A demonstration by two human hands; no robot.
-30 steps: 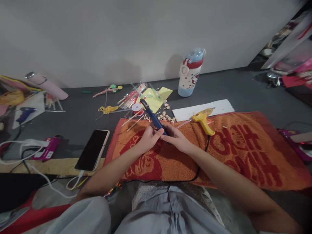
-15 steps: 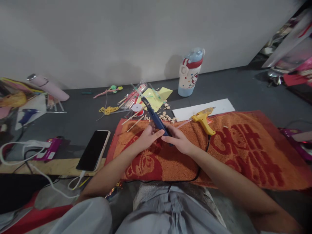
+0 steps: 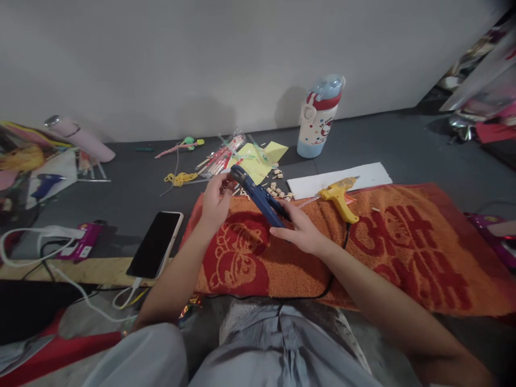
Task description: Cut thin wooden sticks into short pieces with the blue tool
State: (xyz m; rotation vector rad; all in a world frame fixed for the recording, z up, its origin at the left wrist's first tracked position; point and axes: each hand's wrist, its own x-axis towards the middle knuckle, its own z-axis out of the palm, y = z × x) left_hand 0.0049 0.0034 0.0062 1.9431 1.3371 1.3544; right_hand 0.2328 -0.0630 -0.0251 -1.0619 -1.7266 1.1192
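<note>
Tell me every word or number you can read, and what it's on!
"H": in red on the orange towel; its whole words are unclear.
Bottle: lettering too small to read for sure.
Purple box on the left: marks too small to read.
Blue tool: no readable words.

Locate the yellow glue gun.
In the head view, the yellow glue gun lies beyond and right of the right hand, its handle on the orange towel and its nozzle over the white board.
</note>
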